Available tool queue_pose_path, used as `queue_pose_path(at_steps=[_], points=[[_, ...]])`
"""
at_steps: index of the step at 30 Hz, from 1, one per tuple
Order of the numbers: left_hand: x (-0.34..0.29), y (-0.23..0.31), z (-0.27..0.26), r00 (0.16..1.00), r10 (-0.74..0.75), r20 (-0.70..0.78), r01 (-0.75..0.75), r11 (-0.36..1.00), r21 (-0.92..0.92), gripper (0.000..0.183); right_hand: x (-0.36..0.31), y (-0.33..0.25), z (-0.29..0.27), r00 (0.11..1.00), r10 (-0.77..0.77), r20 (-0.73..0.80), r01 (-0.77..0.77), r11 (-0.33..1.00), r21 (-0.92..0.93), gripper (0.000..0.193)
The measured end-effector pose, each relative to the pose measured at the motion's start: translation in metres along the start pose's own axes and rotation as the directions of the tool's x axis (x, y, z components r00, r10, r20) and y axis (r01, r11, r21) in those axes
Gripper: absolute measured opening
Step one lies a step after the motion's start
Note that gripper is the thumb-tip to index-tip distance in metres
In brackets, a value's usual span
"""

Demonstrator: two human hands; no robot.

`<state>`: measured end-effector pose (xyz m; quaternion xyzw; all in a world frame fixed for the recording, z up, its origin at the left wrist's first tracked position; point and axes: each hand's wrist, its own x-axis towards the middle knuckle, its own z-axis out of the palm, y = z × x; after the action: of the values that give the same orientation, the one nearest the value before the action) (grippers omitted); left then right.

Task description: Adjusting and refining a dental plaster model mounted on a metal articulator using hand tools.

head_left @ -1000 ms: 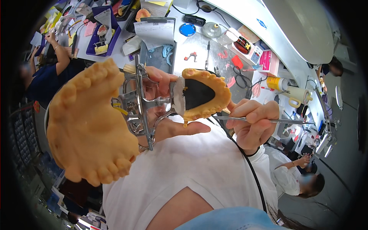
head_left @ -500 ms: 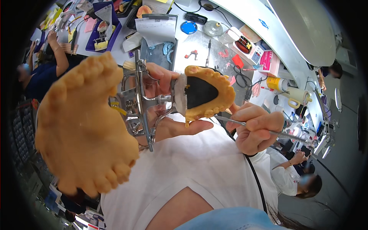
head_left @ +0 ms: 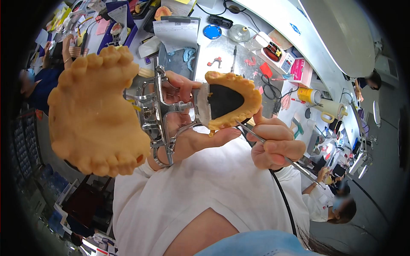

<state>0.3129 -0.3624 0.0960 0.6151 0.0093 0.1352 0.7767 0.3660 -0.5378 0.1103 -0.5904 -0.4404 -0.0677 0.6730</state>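
Note:
My left hand [head_left: 188, 138] is wrapped round a silver metal dental articulator [head_left: 161, 111], its thumb along the near side of the lower cast. A large tan upper dental cast [head_left: 96, 115] hangs on the articulator's left arm, close to the camera. On the other arm sits a tan horseshoe-shaped dental cast [head_left: 250, 102] with a black middle and a white plaster mount [head_left: 202, 104]. In a pen-like grip, my right hand [head_left: 279, 145] closes on a thin metal carving instrument [head_left: 294, 164]. Its tip touches or nearly touches the cast's near tooth edge.
Behind the hands, a grey tray [head_left: 177, 59] holds a paper slip and blue pieces. Near it lie a blue round lid [head_left: 212, 32], a glass burner [head_left: 239, 33] and a red-and-white heater box [head_left: 273, 52]. Co-workers sit at far left and lower right. A black cord [head_left: 284, 200] hangs by my side.
The articulator has tilted, so the large cast has turned and sits slightly higher. My right hand has shifted left and down, with the instrument now steeper and its tip nearer the teeth.

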Motion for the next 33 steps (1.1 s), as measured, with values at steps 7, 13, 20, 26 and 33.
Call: queue_pose_path(at_steps=[7, 13, 20, 26, 33], points=[[-0.002, -0.003, 0.002, 0.997, 0.001, -0.072, 0.005, 0.997, 0.077, 0.091, 0.0, -0.002, 0.0, 0.996, 0.083, -0.016, -0.083, 0.996, 0.029, 0.034], [0.002, -0.038, -0.038, 0.973, 0.188, 0.133, -0.164, 0.971, -0.177, 0.092, 0.01, -0.01, 0.0, 0.981, 0.193, -0.001, -0.19, 0.966, 0.177, 0.037], [-0.001, -0.034, -0.023, 0.977, 0.2, -0.068, -0.207, 0.969, -0.133, 0.091, 0.009, -0.013, 0.003, 0.962, 0.239, -0.133, -0.188, 0.931, 0.314, 0.034], [-0.004, -0.03, -0.02, 0.967, 0.21, -0.145, -0.228, 0.966, -0.121, 0.092, 0.013, -0.014, -0.006, 0.992, 0.104, 0.067, -0.106, 0.994, 0.024, 0.028], [-0.004, -0.027, -0.019, 0.969, 0.2, -0.142, -0.218, 0.969, -0.12, 0.092, 0.013, -0.018, 0.0, 0.98, 0.196, -0.035, -0.189, 0.971, 0.145, 0.034]])
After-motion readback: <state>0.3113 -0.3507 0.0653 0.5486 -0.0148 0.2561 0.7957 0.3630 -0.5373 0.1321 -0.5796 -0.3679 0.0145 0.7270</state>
